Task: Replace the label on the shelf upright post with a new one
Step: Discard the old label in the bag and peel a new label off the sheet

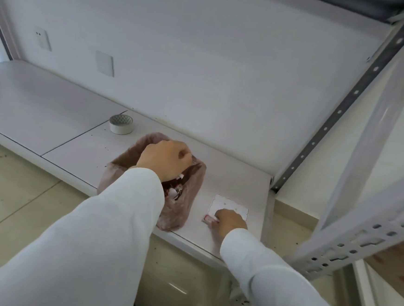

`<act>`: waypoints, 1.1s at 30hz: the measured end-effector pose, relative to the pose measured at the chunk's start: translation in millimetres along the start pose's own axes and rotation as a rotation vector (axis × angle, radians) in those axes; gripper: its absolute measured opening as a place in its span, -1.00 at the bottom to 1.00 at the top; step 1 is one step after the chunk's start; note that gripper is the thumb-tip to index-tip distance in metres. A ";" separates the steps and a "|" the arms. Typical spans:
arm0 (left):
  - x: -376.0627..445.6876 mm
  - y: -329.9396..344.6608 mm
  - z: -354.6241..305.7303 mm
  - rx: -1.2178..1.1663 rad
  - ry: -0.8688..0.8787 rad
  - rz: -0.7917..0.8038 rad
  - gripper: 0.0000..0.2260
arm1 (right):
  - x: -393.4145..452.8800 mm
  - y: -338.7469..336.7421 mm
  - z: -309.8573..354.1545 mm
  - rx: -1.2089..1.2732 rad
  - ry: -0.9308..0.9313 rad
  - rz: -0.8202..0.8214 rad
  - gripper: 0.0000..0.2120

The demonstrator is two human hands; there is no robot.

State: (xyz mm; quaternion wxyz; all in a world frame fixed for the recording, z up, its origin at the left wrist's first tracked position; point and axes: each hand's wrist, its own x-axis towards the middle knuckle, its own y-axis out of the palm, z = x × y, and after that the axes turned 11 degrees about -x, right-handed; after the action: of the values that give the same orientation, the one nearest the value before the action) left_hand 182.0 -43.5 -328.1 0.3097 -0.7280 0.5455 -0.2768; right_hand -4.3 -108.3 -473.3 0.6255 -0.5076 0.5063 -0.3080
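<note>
A white label sheet (pixel 234 205) with red-edged stickers lies on the white shelf board (pixel 75 152) near its right end. My right hand (pixel 230 221) rests on the sheet's near edge, fingertips pinching a red-bordered label (pixel 209 218) at its left corner. My left hand (pixel 165 159) hovers over the mouth of a pinkish plastic bag (pixel 182 211) that holds crumpled label scraps; the fingers are curled, and a small white scrap shows under them. The grey perforated upright post (pixel 368 170) rises at the right.
A roll of white tape (pixel 121 124) stands on the shelf behind the bag. A slotted shelf beam (pixel 348 246) juts out at the lower right. The white wall carries a socket (pixel 42 37) and a blank plate (pixel 104 62). Tiled floor lies below.
</note>
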 end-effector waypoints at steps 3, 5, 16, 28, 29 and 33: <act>0.2 3.4 -9.4 -0.024 0.043 0.100 -0.80 | -0.7 -40.7 -8.8 0.097 -0.048 -0.020 -0.69; -0.1 6.1 -20.0 -0.015 0.081 0.183 -0.72 | -6.7 -74.0 -12.5 0.126 -0.114 -0.044 -0.69; -13.1 26.7 -79.7 -0.204 0.277 0.282 -0.80 | -107.2 -149.3 -43.5 0.445 -0.327 -0.228 -0.75; -25.5 33.8 -97.2 0.133 0.592 -0.238 -0.68 | -113.6 -149.8 -46.3 0.797 -0.222 -0.278 -0.78; -28.6 36.5 -99.9 0.059 0.578 -0.210 -0.66 | -113.3 -149.7 -46.4 0.817 -0.232 -0.285 -0.80; -30.3 36.4 -105.7 -0.512 0.214 0.146 -0.71 | -112.8 -148.3 -45.9 0.820 -0.330 -0.302 -0.96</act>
State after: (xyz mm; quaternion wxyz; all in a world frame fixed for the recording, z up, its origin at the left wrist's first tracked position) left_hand 73.4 -37.8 -288.3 0.0755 -0.7080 0.6782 -0.1821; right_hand -62.3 -65.5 -295.5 0.7947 -0.3286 0.1570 -0.4856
